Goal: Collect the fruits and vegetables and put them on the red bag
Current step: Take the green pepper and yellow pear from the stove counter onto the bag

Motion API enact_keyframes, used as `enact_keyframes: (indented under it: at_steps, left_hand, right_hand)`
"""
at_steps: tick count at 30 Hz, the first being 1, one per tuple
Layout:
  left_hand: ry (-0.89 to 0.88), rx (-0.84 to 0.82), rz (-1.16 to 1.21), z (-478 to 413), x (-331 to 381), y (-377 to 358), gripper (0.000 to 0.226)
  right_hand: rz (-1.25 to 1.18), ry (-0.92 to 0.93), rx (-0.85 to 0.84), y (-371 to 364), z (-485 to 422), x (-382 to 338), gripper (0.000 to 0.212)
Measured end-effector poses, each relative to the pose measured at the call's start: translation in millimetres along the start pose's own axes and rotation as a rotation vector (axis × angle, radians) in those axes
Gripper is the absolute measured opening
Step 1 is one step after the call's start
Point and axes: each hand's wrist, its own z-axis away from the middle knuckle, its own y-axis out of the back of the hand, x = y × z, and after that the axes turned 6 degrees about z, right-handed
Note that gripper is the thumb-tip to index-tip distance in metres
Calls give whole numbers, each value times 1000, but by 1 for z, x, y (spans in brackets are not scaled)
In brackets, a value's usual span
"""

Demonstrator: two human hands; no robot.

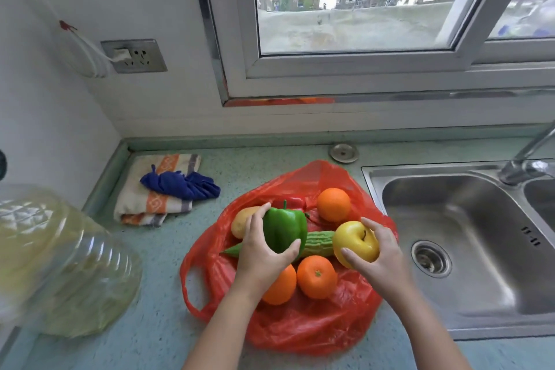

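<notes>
On red bag (300,327): three oranges (316,276), one potato (240,224), one bitter gourd (318,242), one red pepper (295,203). Left hand (261,252) wrapped around green pepper (283,228), center. Right hand (381,261) cupping yellow apple (354,239), 3 o'clock.

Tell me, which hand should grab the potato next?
Probably the left hand. It holds the green pepper right beside the potato. The right hand is across the red bag, gripping the yellow apple.
</notes>
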Motion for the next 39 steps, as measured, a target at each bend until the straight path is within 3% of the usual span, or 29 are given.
enact_keyframes:
  at_steps: [21, 39]
  left_hand:
    - [17, -154, -193, -49, -23, -33, 83]
    - [98, -139, -249, -45, -31, -31, 99]
  right_hand:
    - [9, 147, -101, -29, -70, 8, 68]
    - [139, 153, -121, -44, -80, 4, 76]
